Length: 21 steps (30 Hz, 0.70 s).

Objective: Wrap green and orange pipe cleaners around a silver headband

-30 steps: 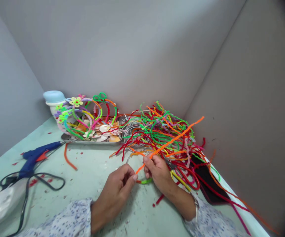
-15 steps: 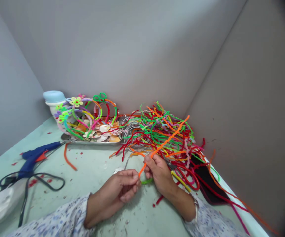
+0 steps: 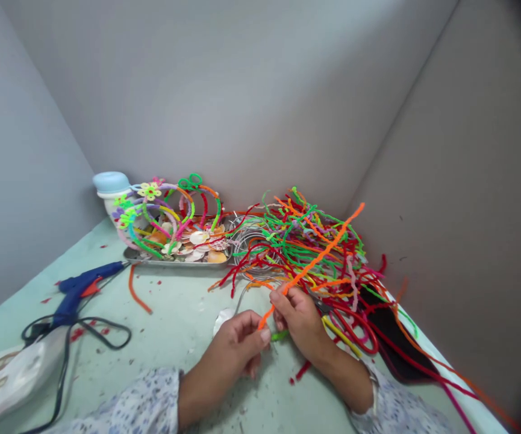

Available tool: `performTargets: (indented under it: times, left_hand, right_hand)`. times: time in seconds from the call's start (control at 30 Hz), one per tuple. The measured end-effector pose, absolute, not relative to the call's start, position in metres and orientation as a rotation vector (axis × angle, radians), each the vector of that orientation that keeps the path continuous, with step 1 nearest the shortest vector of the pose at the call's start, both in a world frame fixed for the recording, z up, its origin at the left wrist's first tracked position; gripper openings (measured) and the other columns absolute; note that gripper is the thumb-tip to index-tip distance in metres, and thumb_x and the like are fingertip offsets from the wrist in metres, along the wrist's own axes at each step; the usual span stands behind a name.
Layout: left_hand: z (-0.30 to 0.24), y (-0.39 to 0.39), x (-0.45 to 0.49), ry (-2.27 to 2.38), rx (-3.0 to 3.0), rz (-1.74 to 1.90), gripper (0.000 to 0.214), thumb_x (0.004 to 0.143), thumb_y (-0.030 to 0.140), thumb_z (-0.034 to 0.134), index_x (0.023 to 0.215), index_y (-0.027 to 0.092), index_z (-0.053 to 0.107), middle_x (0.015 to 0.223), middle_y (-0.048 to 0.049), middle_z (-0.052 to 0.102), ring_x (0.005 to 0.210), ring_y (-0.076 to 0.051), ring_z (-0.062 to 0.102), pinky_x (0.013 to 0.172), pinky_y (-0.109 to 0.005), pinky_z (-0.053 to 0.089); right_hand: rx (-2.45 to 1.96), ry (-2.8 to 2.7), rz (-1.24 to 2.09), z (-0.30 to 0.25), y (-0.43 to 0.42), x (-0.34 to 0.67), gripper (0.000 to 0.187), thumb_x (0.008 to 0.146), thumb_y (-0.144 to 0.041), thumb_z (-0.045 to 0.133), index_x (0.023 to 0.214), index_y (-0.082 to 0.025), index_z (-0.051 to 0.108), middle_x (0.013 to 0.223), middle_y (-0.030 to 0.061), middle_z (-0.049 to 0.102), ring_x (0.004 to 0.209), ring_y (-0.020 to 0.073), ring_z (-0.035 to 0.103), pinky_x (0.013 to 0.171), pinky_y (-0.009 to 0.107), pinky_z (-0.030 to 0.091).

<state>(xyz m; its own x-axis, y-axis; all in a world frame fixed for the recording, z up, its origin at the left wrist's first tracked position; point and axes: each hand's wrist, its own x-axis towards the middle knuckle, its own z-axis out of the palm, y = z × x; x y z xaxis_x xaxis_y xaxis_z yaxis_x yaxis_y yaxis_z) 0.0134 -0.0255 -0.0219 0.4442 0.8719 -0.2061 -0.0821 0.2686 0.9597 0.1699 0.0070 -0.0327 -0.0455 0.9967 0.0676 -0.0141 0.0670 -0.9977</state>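
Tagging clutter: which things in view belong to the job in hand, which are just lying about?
In the job:
orange pipe cleaner, in left hand and right hand
likely the pipe-cleaner pile

Seemingly lying about:
glue gun
shells
blue-lidded container

"Where do we look from?"
"The person's head; we face forward and down across the table [image 3: 174, 325] to the far wall [image 3: 224, 96]."
"How near are we?"
"Close; left hand [image 3: 230, 358] and right hand [image 3: 304, 325] sit just ahead."

A fuzzy orange stem [image 3: 320, 255] crossed before the tangled multicoloured heap of stems [image 3: 300, 232]; left of that sat an oblong metal tray [image 3: 188, 264], a blue pistol-shaped glue gun [image 3: 74, 290] at its near left
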Motion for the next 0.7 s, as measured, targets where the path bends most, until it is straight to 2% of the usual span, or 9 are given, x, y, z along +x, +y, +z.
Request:
performTargets:
  times: [0.17,0.33,0.5,0.7]
  left_hand:
    - [-0.0275,-0.0223,0.0117,1.054,1.230,0.936,0.024,0.082,0.039,0.063,0.087,0.018,0.052,0.062,0.0070,0.048,0.043,-0.005,0.036,0.041,-0.016,0.028]
    - [-0.0299,-0.0208,0.0096,1.114,1.305,0.974,0.019,0.086,0.036,0.058,0.086,0.017,0.055,0.062,0.0061,0.048,0.047,-0.007,0.040,0.044,-0.017,0.032]
    - [-0.0285,-0.0213,0.0104,1.102,1.339,0.947,0.021,0.087,0.034,0.056,0.096,0.016,0.061,0.060,0.0054,0.051,0.044,-0.007,0.044,0.044,-0.018,0.034]
    - [-0.0222,-0.0224,0.0126,1.058,1.276,0.882,0.025,0.089,0.036,0.052,0.075,0.016,0.058,0.050,0.0060,0.051,0.037,-0.005,0.038,0.039,-0.017,0.026]
  right_hand:
    - [-1.147,-1.297,1.186,-0.0336,0.0052,0.1688,0.044,0.079,-0.058,0.062,0.062,-0.019,0.048,0.046,-0.0061,0.047,0.041,0.0086,0.042,0.043,0.021,0.035]
    - [-1.145,-1.292,1.209,-0.0346,0.0052,0.1691,0.046,0.079,-0.059,0.062,0.062,-0.019,0.048,0.046,-0.0060,0.047,0.041,0.0083,0.041,0.043,0.021,0.034]
    - [-1.112,-1.265,1.239,-0.0351,0.0050,0.1690,0.045,0.080,-0.059,0.060,0.066,-0.019,0.050,0.049,-0.0058,0.049,0.042,0.0080,0.043,0.044,0.021,0.035]
    - [-1.117,-1.220,1.301,-0.0326,0.0047,0.1684,0.046,0.080,-0.060,0.060,0.065,-0.018,0.049,0.048,-0.0060,0.050,0.041,0.0070,0.044,0.043,0.019,0.035]
